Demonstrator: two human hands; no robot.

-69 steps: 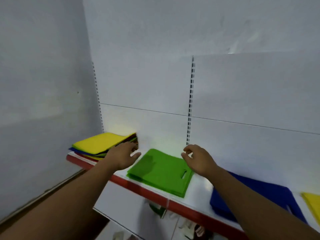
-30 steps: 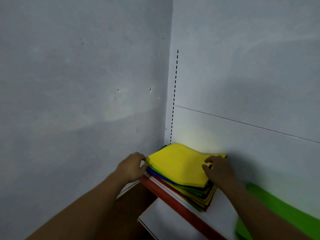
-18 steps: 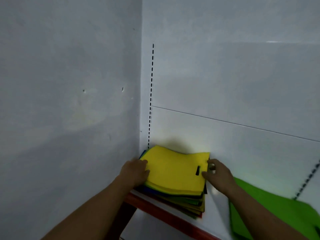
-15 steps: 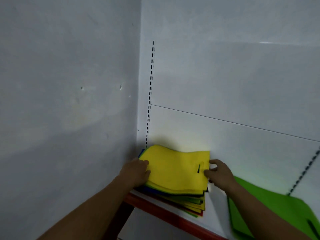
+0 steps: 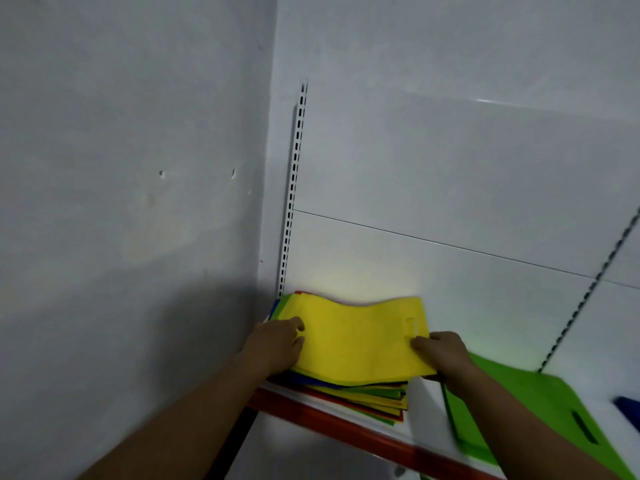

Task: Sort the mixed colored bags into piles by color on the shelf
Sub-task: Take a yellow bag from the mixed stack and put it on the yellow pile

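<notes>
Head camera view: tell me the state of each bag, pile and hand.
Yellow flat fabric bag: top of stack, bowed, held at both ends.
Mixed-colour stack of fabric bags: unsorted, in shelf corner.
Green fabric bag pile: flat, beside stack.
Left hand: grips yellow bag's left edge.
Right hand: pinches its handle end.

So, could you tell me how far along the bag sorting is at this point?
Done: a green pile lies on the shelf, with a blue bag just in view beyond it. In hand: the left hand and right hand hold the yellow bag by its edges atop the mixed stack. Left: that stack shows yellow, green, blue and red layers to sort.
</notes>
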